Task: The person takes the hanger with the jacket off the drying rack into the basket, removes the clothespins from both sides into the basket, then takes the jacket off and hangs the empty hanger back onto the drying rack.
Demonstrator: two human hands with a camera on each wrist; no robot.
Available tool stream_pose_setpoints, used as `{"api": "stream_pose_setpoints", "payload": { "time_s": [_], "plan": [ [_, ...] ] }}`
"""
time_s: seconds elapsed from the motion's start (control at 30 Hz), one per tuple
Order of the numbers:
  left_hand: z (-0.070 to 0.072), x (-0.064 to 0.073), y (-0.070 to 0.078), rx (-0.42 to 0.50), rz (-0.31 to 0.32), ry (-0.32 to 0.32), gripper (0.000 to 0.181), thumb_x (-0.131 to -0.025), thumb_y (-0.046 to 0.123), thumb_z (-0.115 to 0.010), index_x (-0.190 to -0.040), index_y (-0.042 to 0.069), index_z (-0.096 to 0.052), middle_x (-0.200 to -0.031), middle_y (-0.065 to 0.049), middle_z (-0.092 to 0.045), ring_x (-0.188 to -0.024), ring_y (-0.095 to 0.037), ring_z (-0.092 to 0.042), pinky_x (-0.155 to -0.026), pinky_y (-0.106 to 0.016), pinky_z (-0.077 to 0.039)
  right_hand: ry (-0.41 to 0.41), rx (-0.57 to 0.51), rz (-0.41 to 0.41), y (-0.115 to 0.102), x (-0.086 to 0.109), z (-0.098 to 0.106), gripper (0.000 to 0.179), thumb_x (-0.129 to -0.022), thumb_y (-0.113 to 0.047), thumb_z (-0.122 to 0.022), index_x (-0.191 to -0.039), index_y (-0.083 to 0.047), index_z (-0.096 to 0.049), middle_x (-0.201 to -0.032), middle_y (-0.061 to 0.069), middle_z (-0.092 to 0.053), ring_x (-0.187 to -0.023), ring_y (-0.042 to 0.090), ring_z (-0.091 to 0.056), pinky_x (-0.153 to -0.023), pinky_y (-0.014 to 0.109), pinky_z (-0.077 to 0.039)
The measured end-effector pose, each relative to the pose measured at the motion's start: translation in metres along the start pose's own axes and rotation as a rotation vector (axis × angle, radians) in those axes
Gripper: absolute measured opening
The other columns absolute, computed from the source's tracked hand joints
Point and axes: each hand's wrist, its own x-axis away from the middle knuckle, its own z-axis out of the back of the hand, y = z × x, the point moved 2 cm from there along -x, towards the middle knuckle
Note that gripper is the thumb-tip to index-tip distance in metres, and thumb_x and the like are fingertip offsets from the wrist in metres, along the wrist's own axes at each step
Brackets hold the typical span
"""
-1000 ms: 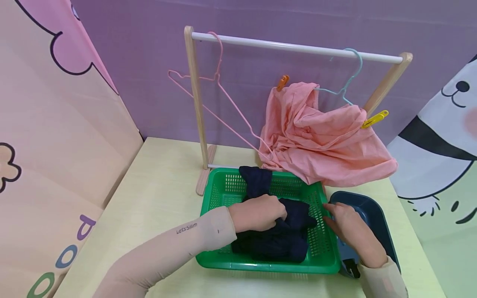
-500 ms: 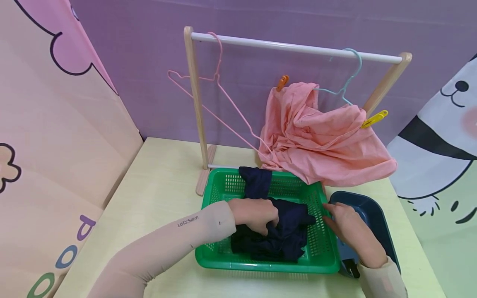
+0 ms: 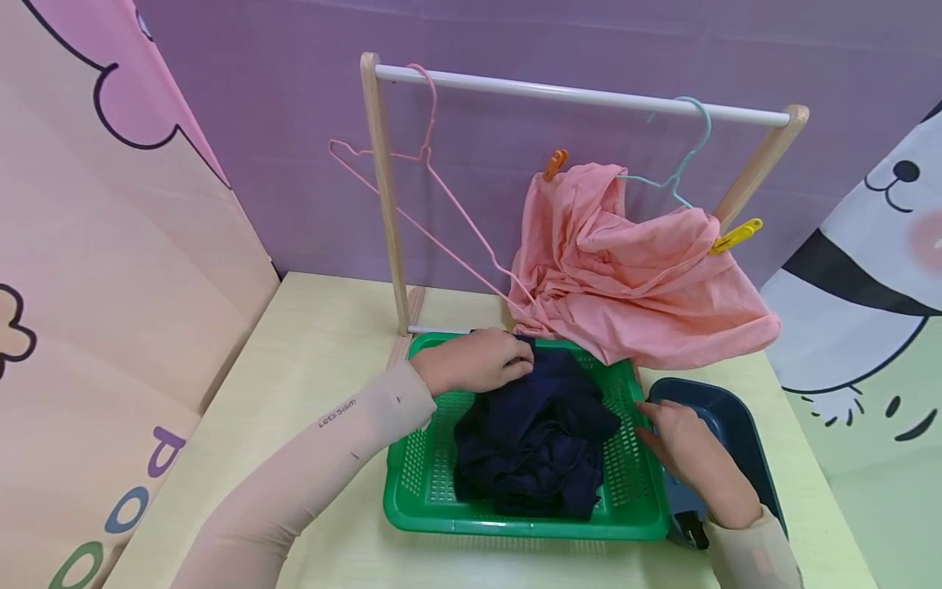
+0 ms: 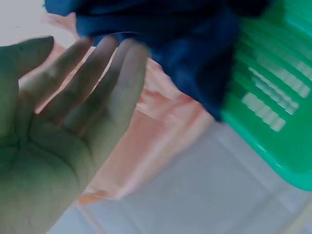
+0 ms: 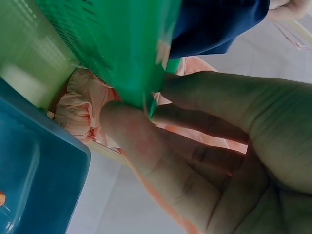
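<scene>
A dark navy cloth garment (image 3: 537, 442) lies bunched in a green plastic basket (image 3: 530, 525). My left hand (image 3: 482, 360) is over the back left of the basket, at the garment's far end. In the left wrist view its fingers (image 4: 105, 73) are fairly straight, tips against the navy cloth, with the thumb apart. My right hand (image 3: 692, 450) pinches the basket's right rim between thumb and finger, as the right wrist view shows.
Behind the basket stands a wood-and-white rack (image 3: 581, 94). It bears a pink hanger (image 3: 459, 209) and a mint hanger (image 3: 695, 155) with pink cloth (image 3: 633, 270), orange clothespin (image 3: 555, 164) and yellow clothespin (image 3: 736, 237). A dark blue bin (image 3: 706, 397) sits at right.
My left hand has moved from the middle of the basket back and left to its far edge. The navy garment now spreads further back. The right hand keeps its place on the rim.
</scene>
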Motion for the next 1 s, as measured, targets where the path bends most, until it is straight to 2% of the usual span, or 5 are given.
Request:
{"api": "stream_pose_setpoints", "payload": {
  "time_s": [0.13, 0.27, 0.5, 0.73, 1.0],
  "plan": [
    [0.003, -0.006, -0.027, -0.072, 0.103, 0.071, 0.027, -0.102, 0.016, -0.060, -0.127, 0.010, -0.068, -0.121, -0.007, -0.067, -0.106, -0.020, -0.064, -0.093, -0.037, -0.050, -0.006, -0.004, -0.003, 0.000, -0.001, 0.000, 0.030, -0.085, 0.000, -0.076, -0.112, 0.011, -0.067, -0.086, 0.015, -0.063, -0.077, 0.031, -0.065, -0.065, 0.042, -0.057],
    [0.002, -0.012, -0.054, -0.078, 0.210, 0.067, 0.040, -0.099, 0.023, -0.064, -0.137, 0.012, -0.062, -0.135, -0.012, -0.059, -0.122, -0.027, -0.056, -0.103, -0.044, -0.045, -0.013, -0.008, -0.002, -0.001, -0.001, 0.000, 0.030, -0.086, 0.000, -0.075, -0.112, 0.011, -0.066, -0.088, 0.016, -0.063, -0.079, 0.032, -0.065, -0.066, 0.042, -0.057],
    [-0.003, -0.015, -0.079, -0.037, 0.232, 0.021, 0.032, -0.096, 0.021, -0.069, -0.126, 0.009, -0.070, -0.121, -0.007, -0.068, -0.112, -0.026, -0.061, -0.099, -0.041, -0.047, -0.024, -0.014, -0.010, -0.001, -0.002, 0.000, 0.030, -0.087, -0.001, -0.075, -0.113, 0.012, -0.066, -0.087, 0.015, -0.062, -0.078, 0.031, -0.065, -0.065, 0.041, -0.057],
    [0.002, -0.016, -0.072, -0.110, 0.171, 0.140, 0.015, -0.095, 0.011, -0.069, -0.106, 0.012, -0.079, -0.101, -0.002, -0.074, -0.092, -0.019, -0.067, -0.085, -0.036, -0.054, 0.000, -0.002, 0.004, -0.001, 0.000, 0.000, 0.030, -0.084, 0.000, -0.076, -0.111, 0.011, -0.067, -0.085, 0.015, -0.063, -0.076, 0.030, -0.065, -0.064, 0.041, -0.057],
    [0.011, -0.003, -0.034, -0.189, 0.123, 0.119, 0.016, -0.097, 0.012, -0.064, -0.107, 0.011, -0.077, -0.102, -0.003, -0.073, -0.091, -0.020, -0.067, -0.085, -0.036, -0.054, -0.011, -0.013, -0.008, 0.001, 0.000, 0.000, 0.030, -0.086, 0.000, -0.075, -0.113, 0.011, -0.066, -0.091, 0.018, -0.065, -0.078, 0.031, -0.065, -0.065, 0.042, -0.057]
  ]
}}
